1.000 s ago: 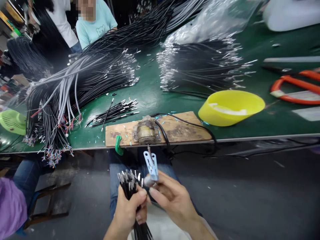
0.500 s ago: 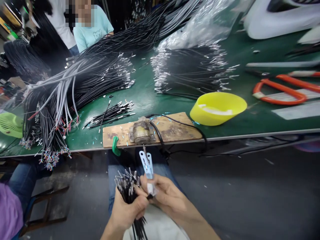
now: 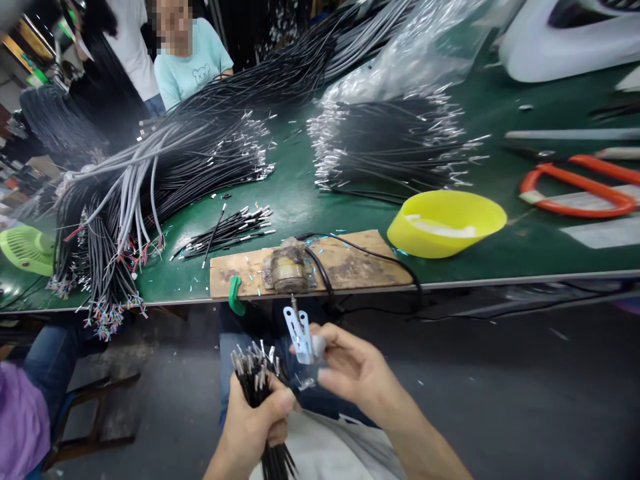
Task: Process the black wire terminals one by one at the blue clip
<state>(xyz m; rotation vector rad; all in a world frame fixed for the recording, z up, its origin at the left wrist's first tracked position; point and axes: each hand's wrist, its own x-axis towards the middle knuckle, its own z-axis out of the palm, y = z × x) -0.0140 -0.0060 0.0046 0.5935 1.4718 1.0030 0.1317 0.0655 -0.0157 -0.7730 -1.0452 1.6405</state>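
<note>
My left hand [image 3: 257, 417] is wrapped round a bundle of short black cables [image 3: 253, 383], whose silvery stripped ends point up and away from me. A pale blue plastic clip [image 3: 299, 335] hangs on the thin shaft of a small motor [image 3: 287, 268] at the table edge. Just right of that clip is my right hand [image 3: 355, 373], its thumb and forefinger apart. A whitish blurred piece [image 3: 318, 345] shows at the forefinger; I cannot tell whether it is worn or loose. Shiny clear shreds [image 3: 306, 383] are below the clip, between my hands.
The motor sits on a wooden board [image 3: 350, 267] on the green table [image 3: 295, 193]. A yellow cup [image 3: 445, 227], orange-handled scissors [image 3: 575, 190] and a small pile of black cables [image 3: 225, 233] lie around it. Large cable bundles [image 3: 385, 143] are behind. People are nearby.
My right hand has drawn away to the right from the bundle and the clip, and its fingers have parted. My left hand keeps its hold on the cables. The view has shifted slightly.
</note>
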